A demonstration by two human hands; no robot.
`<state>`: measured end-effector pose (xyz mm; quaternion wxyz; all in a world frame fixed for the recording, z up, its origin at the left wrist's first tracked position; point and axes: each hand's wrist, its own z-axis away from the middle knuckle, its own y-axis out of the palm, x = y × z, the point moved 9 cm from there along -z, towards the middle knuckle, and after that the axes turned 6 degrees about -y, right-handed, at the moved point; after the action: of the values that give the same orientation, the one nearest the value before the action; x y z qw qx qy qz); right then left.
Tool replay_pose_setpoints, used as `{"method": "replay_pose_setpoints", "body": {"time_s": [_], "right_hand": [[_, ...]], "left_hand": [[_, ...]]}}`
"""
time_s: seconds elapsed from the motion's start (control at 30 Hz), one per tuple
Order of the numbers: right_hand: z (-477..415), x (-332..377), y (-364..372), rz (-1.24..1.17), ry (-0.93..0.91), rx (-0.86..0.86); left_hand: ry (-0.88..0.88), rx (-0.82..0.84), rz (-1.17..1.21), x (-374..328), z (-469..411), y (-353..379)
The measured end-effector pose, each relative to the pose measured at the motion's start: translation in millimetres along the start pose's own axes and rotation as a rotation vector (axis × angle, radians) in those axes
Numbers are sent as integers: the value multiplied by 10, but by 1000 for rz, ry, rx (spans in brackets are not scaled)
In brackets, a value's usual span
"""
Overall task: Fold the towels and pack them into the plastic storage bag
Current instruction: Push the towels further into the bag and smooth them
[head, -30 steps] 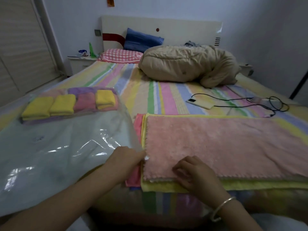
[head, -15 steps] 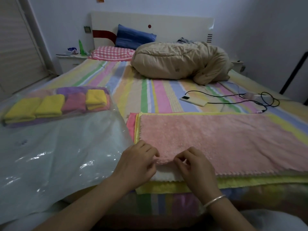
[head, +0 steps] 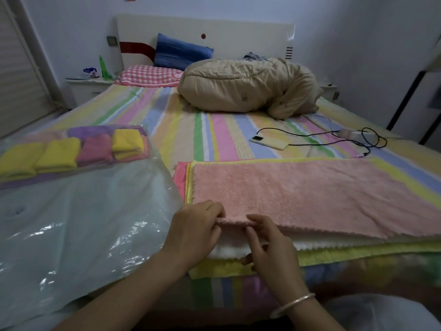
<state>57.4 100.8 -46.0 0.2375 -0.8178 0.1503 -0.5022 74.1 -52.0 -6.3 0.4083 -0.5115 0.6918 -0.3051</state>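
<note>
Pink fleece is on top: the pink towel (head: pixel 298 194) lies spread flat over a stack on the near right part of the bed (head: pixel 214 134). Both hands are at its near left corner. The left hand (head: pixel 193 232) has its fingers curled and pinches the near edge between thumb and fingers. The right hand (head: pixel 269 249), just beside it, pinches the same edge a little more to the right, with its fingers bent over the hem. Between the two hands the edge is raised a little from the stack; the rest of the towel lies flat. Under the raised edge a white towel (head: pixel 317 243) shows, and under that a yellow towel (head: pixel 358 253), whose near edge sticks out toward the person. A bracelet (head: pixel 292 304) is on the right wrist.

The bag (head: pixel 71 223), clear and shiny, lies flat on the left part of the bed, just beside the stack. Inside it, at its far end, folded towels (head: pixel 57 154) sit in a row: yellow, yellow, pink, yellow, with purple behind them.

Farther on the bed a phone (head: pixel 268 142) lies with a black cable (head: pixel 310 134) going to the right. A beige quilt (head: pixel 245 87) is bunched near the headboard.
</note>
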Motion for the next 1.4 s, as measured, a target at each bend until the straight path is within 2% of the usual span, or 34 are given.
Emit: {"method": "replay_pose_setpoints", "body": {"time_s": [0.13,0.27,0.37,0.43,0.53,0.67,0.77,0.83,0.93,0.97,1.03,1.13,1.2,1.27,1.33,1.4], "right_hand": [[67,-253,-304,35,111,-56],[-76,-875,-754,-224,432,-141],[-283,-1342,-1267,-44,536,-205],[-382,-1606,-1551,7,605,-241],[-463,-1874,-1880,163,695,-223],[-511,-2081,-2213,308,760,-251],[-551,-2087,-2331,526,766,-182],[-634,-1926,-2319,740,676,-133],[-864,-1500,-1985,1027,262,-55],[-901,-1328,-1795,1036,103,-26],[-869,-979,-1392,932,-181,36],[-631,-632,-799,779,-503,214],[-511,-567,-571,727,-561,299],[-467,-535,-494,666,-538,298],[-456,-482,-465,615,-531,267],[-444,-390,-413,601,-549,266]], "left_hand": [[24,-36,12,11,15,-78],[33,-3,-17,13,28,-9],[-33,133,-72,-47,8,173],[-111,252,-215,-106,-17,306],[-135,299,-451,-289,-138,392],[-95,276,-416,-528,-267,503],[-116,268,-302,-599,-303,609],[-178,244,-169,-575,-326,625],[-320,271,23,-340,-374,763],[-395,299,139,-225,-391,830],[-622,329,527,6,-401,950],[-995,360,1029,224,-321,1039],[-1124,410,1223,282,-282,1039],[-1191,453,1373,328,-277,1049],[-1209,478,1417,352,-287,1070],[-1165,502,1357,339,-310,1083]]}}
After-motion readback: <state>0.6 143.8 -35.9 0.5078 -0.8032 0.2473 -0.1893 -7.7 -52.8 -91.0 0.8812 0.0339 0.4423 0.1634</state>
